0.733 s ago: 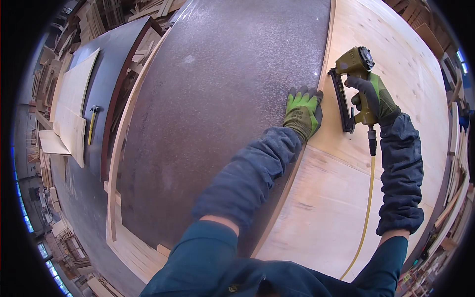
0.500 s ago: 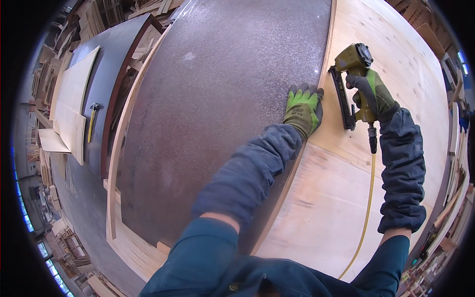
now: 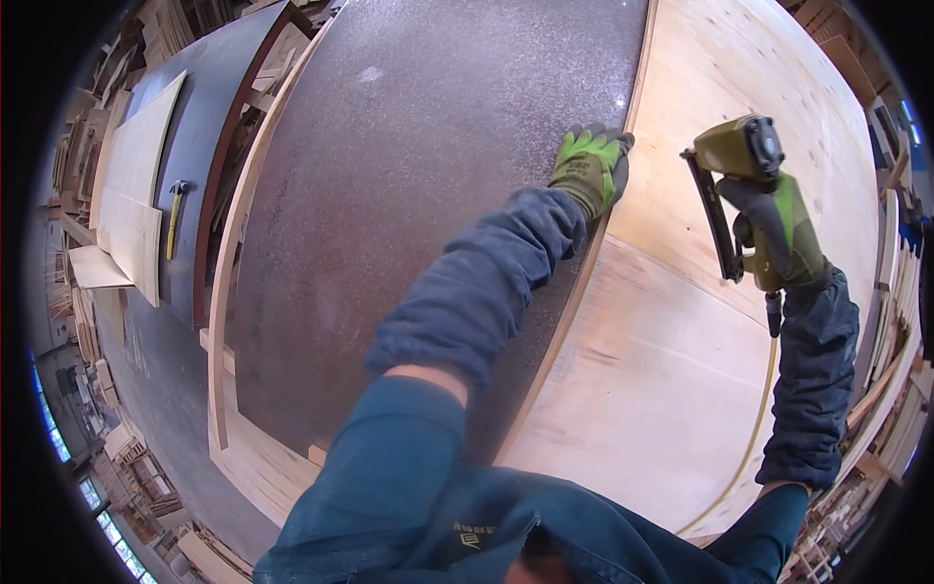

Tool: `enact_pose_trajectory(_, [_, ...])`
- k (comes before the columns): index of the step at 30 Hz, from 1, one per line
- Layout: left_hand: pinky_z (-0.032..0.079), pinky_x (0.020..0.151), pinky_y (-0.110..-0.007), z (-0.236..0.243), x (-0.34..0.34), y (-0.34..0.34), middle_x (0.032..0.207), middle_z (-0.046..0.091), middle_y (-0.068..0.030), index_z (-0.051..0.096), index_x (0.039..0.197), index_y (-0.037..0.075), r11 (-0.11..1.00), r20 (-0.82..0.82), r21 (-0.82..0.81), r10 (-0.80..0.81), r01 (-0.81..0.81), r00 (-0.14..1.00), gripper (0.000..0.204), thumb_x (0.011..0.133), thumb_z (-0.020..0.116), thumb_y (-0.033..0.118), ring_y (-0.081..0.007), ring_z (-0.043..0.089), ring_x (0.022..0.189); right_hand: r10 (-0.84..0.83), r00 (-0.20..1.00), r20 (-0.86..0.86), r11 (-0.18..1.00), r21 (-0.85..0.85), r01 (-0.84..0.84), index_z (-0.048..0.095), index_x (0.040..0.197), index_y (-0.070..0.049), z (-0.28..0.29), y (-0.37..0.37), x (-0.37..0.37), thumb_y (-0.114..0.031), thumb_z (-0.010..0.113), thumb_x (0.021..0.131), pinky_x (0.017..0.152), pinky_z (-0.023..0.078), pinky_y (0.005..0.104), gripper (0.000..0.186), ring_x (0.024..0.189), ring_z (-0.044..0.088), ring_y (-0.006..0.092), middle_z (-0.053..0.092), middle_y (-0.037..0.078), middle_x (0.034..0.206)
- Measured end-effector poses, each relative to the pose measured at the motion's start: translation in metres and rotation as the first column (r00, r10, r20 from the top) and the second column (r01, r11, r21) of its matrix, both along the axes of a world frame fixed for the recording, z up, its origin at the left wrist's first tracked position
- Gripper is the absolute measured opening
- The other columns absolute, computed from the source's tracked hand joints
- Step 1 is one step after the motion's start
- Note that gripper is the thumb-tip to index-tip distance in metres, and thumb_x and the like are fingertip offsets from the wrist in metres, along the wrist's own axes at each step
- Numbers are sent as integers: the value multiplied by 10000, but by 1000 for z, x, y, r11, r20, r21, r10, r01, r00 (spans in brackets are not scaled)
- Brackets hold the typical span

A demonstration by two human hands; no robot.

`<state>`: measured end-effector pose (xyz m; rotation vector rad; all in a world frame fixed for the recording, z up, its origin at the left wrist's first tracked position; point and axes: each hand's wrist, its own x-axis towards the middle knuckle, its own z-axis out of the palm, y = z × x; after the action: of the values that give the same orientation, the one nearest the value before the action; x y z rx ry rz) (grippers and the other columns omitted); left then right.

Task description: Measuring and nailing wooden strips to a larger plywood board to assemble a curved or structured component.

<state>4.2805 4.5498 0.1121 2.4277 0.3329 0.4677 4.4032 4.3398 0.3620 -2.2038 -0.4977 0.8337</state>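
My left hand, in a green-and-grey glove, rests with outstretched fingers on the large dark, speckled board, right at its long edge beside a narrow wooden strip. My right hand, gloved alike, grips an olive pneumatic nail gun with a black magazine, held over the pale plywood sheets right of that strip. A yellow hose runs from the gun's lower end toward my body. Part of the left hand's palm is hidden against the board.
At left, a curved-looking wooden batten borders the board. Beyond it lie a dark panel with pale plywood pieces and a yellow-handled hammer. Piles of timber line both sides, distorted near the rim.
The nail gun in my right hand has moved rightward and back, away from the strip. The whole scene sits a little higher in view; my left hand stays at about the same spot on the board.
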Motion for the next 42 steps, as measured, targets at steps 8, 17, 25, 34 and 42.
enact_pose_trajectory(8, [285,1393,-587,8,11,-9,1540,707,-215,700,1481,11,994,-243,54,105,-94,964,449,1104,564,216,-417,550,1573,48,999,7,996,-72,-47,820,1243,12,-38,14,7,-301,795,943,593,526,355,434,641,659,147,688,21,814])
enact_pose_trajectory(17, [257,1404,-618,-4,21,-18,1632,640,-212,737,1458,40,984,-61,117,145,-137,988,443,1073,593,205,-434,481,1628,115,992,-51,988,-97,-119,829,1264,9,-21,17,-4,-303,796,969,599,514,345,431,656,655,140,696,25,814])
enact_pose_trajectory(25, [251,1414,-603,-13,29,-13,1677,627,-188,756,1454,91,970,-41,178,175,-166,984,418,1102,570,215,-403,475,1639,106,973,-203,987,-94,-127,819,1305,-5,-26,-30,-75,-243,830,981,670,531,338,401,777,667,121,742,9,934])
enact_pose_trajectory(34, [197,1455,-604,13,-36,-32,1819,469,-257,496,1738,10,998,-199,-69,-11,-3,980,1061,1067,593,826,-458,325,1747,8,988,-152,991,-133,-29,778,1380,14,-24,-69,-96,-200,826,1029,561,555,327,414,622,683,117,759,37,905])
enact_pose_trajectory(42, [47,1488,-549,24,-40,-29,1905,327,-211,307,1848,29,999,-370,5,-43,48,928,1203,1000,683,793,-386,145,1814,-3,992,-130,991,-136,-15,813,1310,3,-23,-67,-97,-231,833,1032,641,568,330,364,713,703,116,782,41,914])
